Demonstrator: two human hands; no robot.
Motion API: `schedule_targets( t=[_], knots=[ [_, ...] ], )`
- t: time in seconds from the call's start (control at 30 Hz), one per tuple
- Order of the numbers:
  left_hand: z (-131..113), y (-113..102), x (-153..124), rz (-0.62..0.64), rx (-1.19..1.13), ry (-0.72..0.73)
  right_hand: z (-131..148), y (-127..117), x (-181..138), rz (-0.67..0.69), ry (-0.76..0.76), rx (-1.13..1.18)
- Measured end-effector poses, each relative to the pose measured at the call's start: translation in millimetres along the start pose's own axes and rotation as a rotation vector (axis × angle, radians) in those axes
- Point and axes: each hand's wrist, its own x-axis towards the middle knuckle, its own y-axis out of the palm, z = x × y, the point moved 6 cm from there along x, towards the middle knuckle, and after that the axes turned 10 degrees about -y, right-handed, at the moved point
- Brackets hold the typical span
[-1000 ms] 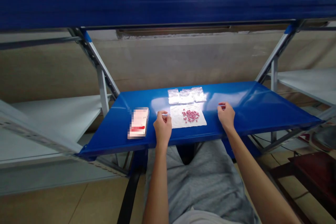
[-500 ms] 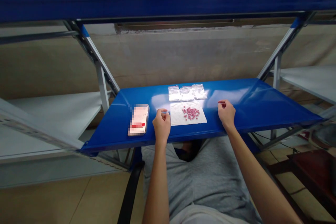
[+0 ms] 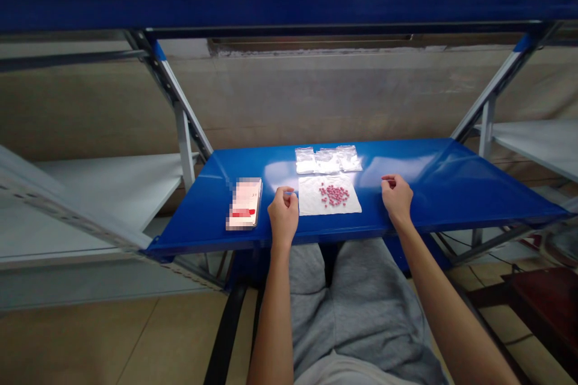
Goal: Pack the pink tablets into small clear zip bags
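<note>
Viewed from the head camera, a blue table (image 3: 460, 192) carried a white sheet (image 3: 309, 198), laid flat near its front edge. Small pink beads (image 3: 335, 195) lay on that sheet in a loose cluster, right of its middle, a few strays at the fringe. Three clear bags (image 3: 327, 161) with pale contents lay side by side just behind the sheet. The left hand (image 3: 283, 213) was at the sheet's left edge, fingers curled; contact with the sheet could not be determined. The right hand (image 3: 398, 198) was apart from the sheet, on its right, likewise curled. Whether thumb and fingertips met could not be told for either hand. A flat pink device (image 3: 247, 201), partly pixelated, lay left of the left hand
</note>
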Motion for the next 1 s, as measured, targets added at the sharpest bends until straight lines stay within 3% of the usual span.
schedule_targets(
  t=[0.83, 1.0],
  knots=[
    [-2.3, 2.8, -1.6, 0.015, 0.087, 0.035, -0.5, -1.4, -4.5, 0.043, -0.021, 0.046],
    [4.4, 1.5, 0.4, 0.002, -0.004, -0.016, 3.7, -2.8, -4.5, 0.063, -0.015, 0.04]
  ],
)
